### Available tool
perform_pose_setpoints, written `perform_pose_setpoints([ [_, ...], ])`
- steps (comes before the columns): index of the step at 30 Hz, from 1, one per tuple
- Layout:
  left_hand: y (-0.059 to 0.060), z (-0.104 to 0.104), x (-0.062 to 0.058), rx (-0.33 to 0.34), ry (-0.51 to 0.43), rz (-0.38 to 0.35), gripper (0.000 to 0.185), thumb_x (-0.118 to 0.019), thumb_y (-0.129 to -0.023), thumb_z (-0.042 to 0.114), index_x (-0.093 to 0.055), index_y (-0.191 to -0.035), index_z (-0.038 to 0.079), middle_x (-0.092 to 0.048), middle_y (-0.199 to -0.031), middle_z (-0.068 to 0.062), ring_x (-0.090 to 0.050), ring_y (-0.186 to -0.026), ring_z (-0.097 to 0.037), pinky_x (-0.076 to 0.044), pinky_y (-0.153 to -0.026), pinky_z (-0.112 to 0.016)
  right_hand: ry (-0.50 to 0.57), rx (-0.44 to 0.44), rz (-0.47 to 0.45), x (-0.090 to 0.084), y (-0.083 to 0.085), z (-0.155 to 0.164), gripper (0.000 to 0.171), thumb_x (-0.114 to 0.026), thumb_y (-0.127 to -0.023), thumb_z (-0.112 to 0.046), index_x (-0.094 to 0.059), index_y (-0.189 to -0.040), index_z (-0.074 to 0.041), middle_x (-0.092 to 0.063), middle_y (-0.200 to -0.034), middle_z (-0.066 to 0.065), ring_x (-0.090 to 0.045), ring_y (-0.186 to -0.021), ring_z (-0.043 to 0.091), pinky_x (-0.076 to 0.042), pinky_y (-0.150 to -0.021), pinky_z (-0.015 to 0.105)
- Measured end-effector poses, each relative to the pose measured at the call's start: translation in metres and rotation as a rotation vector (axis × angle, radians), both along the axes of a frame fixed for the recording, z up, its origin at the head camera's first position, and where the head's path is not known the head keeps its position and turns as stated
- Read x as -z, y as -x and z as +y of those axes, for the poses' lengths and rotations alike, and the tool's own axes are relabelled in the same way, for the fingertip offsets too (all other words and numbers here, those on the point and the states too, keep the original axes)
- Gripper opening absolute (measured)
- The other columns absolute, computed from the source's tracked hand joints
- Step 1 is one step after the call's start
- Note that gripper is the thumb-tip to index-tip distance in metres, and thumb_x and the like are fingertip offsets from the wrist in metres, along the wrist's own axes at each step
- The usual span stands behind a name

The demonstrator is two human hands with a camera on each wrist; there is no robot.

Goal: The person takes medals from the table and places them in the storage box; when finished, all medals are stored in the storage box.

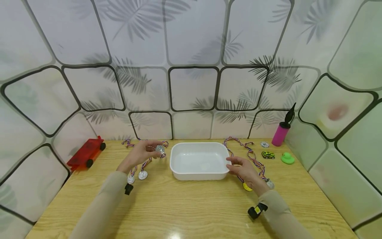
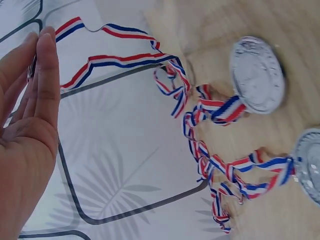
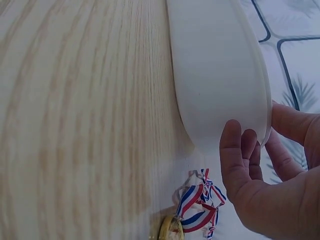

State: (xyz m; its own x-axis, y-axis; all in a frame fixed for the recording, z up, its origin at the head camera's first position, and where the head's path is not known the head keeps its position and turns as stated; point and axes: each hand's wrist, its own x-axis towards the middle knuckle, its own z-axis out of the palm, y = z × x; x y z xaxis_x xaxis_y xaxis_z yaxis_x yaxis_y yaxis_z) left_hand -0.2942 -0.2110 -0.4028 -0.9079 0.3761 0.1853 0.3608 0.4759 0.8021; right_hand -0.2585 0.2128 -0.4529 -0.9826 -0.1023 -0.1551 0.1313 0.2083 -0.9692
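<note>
My left hand point(image 1: 141, 154) pinches a silver medal point(image 1: 159, 149) above the table, left of a white plastic basin point(image 1: 200, 177). In the left wrist view, a red, white and blue ribbon point(image 2: 125, 62) trails from those fingers. Two more silver medals, one nearer the basin point(image 1: 143, 175) and one farther left point(image 1: 130, 179), lie below that hand with twisted ribbons. At the basin's right end, my right hand point(image 1: 246, 171) grips the rim, some fingers against the outer wall. Beside that wrist lie a gold medal point(image 1: 247, 187) and a silver one point(image 1: 270, 184).
Far left stands a red toy vehicle point(image 1: 88, 154) with black wheels. On the right are a pink pump point(image 1: 280, 135), a toy car point(image 1: 268, 155), a green rubber duck point(image 1: 287, 158) and a small round disc point(image 1: 264, 144). A patterned wall backs the wooden table point(image 1: 185, 209).
</note>
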Motion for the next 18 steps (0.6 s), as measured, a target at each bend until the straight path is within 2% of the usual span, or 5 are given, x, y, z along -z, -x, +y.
perform_pose_setpoints([
  [5,0.006,0.003,-0.012,-0.041,-0.056,0.011,0.046,-0.072,-0.088,0.008,-0.060,-0.132,0.002,-0.071,-0.106,-0.019,-0.072,-0.085,-0.017,-0.058,-0.074,-0.031,-0.005,0.012,-0.013,0.001,0.001,0.001,0.042,-0.064,-0.094,-0.010,-0.055,-0.133,0.004,-0.052,-0.122,0.018,-0.062,-0.090,0.012,-0.057,-0.084,0.031],
  [8,0.009,0.005,-0.019,-0.074,-0.060,0.044,0.047,-0.073,-0.088,0.012,-0.060,-0.132,0.006,-0.072,-0.103,-0.016,-0.070,-0.082,-0.012,-0.058,-0.073,-0.029,-0.003,0.015,-0.020,0.002,0.001,0.001,0.042,-0.065,-0.094,-0.010,-0.055,-0.133,0.003,-0.052,-0.121,0.017,-0.061,-0.089,0.013,-0.056,-0.084,0.031],
  [12,0.013,0.006,-0.029,-0.097,-0.058,0.090,0.048,-0.074,-0.088,0.015,-0.060,-0.133,0.009,-0.070,-0.107,-0.015,-0.068,-0.087,-0.015,-0.056,-0.074,-0.025,-0.005,0.015,-0.018,0.001,0.001,0.000,0.042,-0.065,-0.094,-0.010,-0.055,-0.133,0.003,-0.053,-0.121,0.017,-0.061,-0.089,0.013,-0.056,-0.081,0.028],
  [15,0.016,0.008,-0.037,-0.115,-0.064,0.105,0.049,-0.073,-0.089,0.016,-0.059,-0.135,0.011,-0.068,-0.107,-0.015,-0.067,-0.090,-0.018,-0.056,-0.074,-0.027,-0.008,0.016,-0.014,-0.001,0.000,0.000,0.041,-0.065,-0.094,-0.010,-0.056,-0.132,0.003,-0.053,-0.121,0.017,-0.061,-0.090,0.013,-0.056,-0.080,0.027],
  [18,0.019,0.009,-0.046,-0.137,-0.076,0.128,0.050,-0.072,-0.090,0.014,-0.057,-0.137,0.011,-0.068,-0.104,-0.015,-0.067,-0.087,-0.014,-0.055,-0.071,-0.026,-0.007,0.017,-0.018,-0.001,0.000,-0.001,0.041,-0.064,-0.094,-0.009,-0.056,-0.132,0.003,-0.052,-0.121,0.017,-0.060,-0.092,0.014,-0.057,-0.082,0.028],
])
